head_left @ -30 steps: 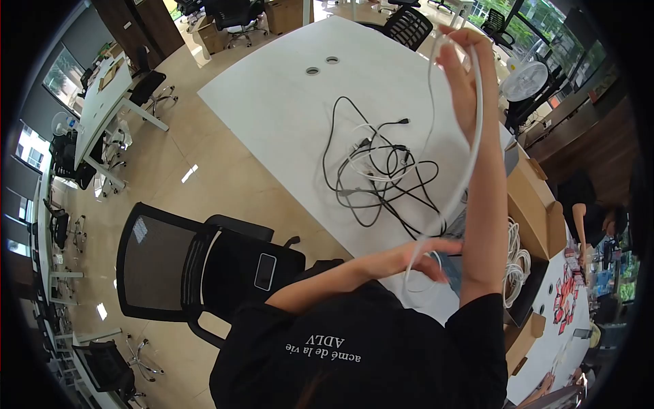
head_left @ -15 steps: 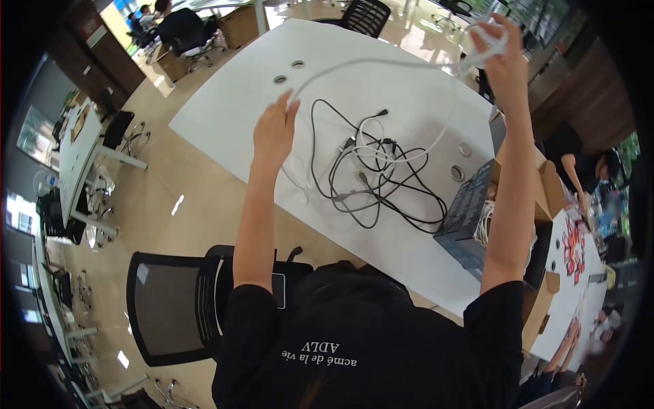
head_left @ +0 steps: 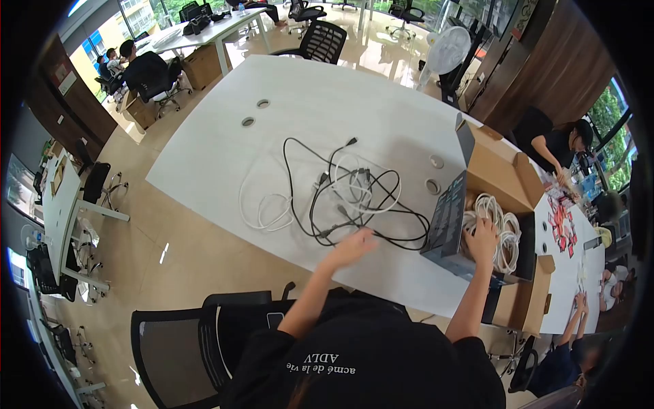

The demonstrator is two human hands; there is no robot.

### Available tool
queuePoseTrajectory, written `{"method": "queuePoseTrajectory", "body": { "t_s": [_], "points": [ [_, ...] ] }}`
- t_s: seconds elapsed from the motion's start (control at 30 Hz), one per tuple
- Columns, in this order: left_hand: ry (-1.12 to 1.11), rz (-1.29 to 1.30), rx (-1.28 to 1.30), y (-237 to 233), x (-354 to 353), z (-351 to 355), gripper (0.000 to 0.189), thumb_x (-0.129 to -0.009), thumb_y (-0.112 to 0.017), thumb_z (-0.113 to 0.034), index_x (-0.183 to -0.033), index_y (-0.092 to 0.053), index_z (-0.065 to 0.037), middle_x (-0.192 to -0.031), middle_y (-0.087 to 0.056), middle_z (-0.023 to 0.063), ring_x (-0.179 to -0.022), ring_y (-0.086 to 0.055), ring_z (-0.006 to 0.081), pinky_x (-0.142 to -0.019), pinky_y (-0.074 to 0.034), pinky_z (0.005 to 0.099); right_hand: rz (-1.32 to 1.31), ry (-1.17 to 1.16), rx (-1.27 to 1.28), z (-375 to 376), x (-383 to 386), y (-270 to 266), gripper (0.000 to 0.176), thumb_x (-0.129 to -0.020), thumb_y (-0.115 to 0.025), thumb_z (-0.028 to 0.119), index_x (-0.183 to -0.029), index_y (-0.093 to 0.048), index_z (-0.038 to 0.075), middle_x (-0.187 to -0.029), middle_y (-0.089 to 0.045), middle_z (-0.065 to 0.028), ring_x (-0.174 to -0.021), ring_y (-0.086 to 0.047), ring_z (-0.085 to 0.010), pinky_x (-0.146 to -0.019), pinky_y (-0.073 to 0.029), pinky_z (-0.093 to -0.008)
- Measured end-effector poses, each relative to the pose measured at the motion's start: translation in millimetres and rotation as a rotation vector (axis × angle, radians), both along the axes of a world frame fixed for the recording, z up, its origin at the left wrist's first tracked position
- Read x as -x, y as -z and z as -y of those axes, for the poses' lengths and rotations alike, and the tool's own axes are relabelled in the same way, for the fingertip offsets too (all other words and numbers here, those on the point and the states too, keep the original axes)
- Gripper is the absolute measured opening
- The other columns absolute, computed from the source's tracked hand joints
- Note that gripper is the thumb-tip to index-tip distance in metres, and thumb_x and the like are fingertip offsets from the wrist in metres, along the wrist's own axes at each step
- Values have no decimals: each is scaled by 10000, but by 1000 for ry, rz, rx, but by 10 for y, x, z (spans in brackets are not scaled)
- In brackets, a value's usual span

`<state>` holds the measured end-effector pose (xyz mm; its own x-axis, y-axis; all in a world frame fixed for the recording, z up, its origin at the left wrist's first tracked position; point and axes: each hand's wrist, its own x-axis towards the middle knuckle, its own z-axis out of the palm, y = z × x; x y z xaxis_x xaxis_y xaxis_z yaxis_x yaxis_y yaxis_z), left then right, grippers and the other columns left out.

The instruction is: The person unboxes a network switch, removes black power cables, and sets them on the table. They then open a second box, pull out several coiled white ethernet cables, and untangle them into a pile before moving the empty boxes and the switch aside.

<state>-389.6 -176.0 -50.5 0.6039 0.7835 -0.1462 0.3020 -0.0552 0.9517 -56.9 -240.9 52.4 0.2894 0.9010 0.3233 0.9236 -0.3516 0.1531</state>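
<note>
Several white cables [head_left: 507, 245], best laid in loosely, lie under my right hand [head_left: 482, 240] at three o'clock; left hand [head_left: 352, 248] nears black cables [head_left: 323, 179]; I can't tell either grip.

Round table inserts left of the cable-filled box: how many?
4: two inserts toward the table's far-left side, two beside the box. The box may hide more.

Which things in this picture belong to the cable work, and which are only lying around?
Probably in the work:
black cables
loose white cables
open box
white coils in it, under the right hand

Probably just around:
phone
chair
fan
red packets beyond the box
</note>
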Motion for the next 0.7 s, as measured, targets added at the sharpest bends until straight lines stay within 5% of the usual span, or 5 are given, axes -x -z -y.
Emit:
{"method": "queuePoseTrajectory", "body": {
  "t_s": [0.2,0.3,0.47,0.57,0.7],
  "points": [
    [240,90,95,174,-450,637,459,-861,-528,-361,-1149,-507,-3,-1112,-564,166,-921,-592,259,-795,-459,325,-362,-153,-224,35,32,-331,186,-696,-569,32,-866,-631,-12,-822,-619,-156,-825,-572,-307,-750,-443,-398],
    [204,160,72,-62,-453,608,418,-887,-497,-328,-1156,-499,-8,-1112,-562,156,-932,-587,247,-803,-458,319,-504,-34,-440,135,151,-552,186,-691,-544,-23,-859,-624,-17,-829,-620,-165,-792,-586,-283,-702,-461,-347],
    [61,601,349,-434,-460,506,372,-922,-440,-265,-1228,-429,-54,-1181,-518,131,-1011,-556,229,-830,-448,319,-690,-497,-959,268,614,-1022,230,-734,-473,-105,-933,-559,-31,-1015,-569,-158,-1004,-550,-276,-842,-448,-357],
    [-109,979,812,-752,-556,388,363,-926,-427,-231,-1246,-398,-63,-1167,-509,118,-1008,-549,210,-809,-453,310,-834,-866,-900,161,994,-969,259,-692,-476,-99,-926,-546,-13,-1068,-537,-170,-1060,-508,-341,-891,-420,-409],
    [-283,1001,582,-667,-544,309,441,-881,-519,-218,-1261,-380,-43,-1004,-571,79,-932,-551,147,-723,-455,257,-1199,-791,-544,-11,1578,-383,365,-677,-506,-69,-1030,-553,11,-1096,-526,-165,-1023,-544,-279,-784,-460,-319]
  ]
}}
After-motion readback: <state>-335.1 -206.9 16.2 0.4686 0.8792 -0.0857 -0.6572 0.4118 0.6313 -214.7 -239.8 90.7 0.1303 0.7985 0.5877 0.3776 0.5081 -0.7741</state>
